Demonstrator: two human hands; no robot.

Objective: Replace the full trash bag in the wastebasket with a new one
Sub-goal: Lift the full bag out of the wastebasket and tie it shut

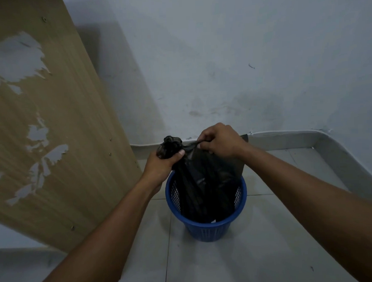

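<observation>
A blue mesh wastebasket [209,230] stands on the tiled floor near the wall. A black trash bag [206,183] hangs down into it, its top raised well above the rim. My left hand [162,165] grips the bunched top of the bag at the left, with a crumpled knot of plastic sticking out above the fist. My right hand [220,141] pinches a stretched strip of the bag's upper edge at the right. What lies inside the bag and at the basket's bottom is hidden.
A tall wooden panel [50,126] with peeling veneer leans close on the left of the basket. The white wall [241,62] is right behind it, with a raised skirting [310,137] curving round to the right. Tiled floor [241,263] spreads in front.
</observation>
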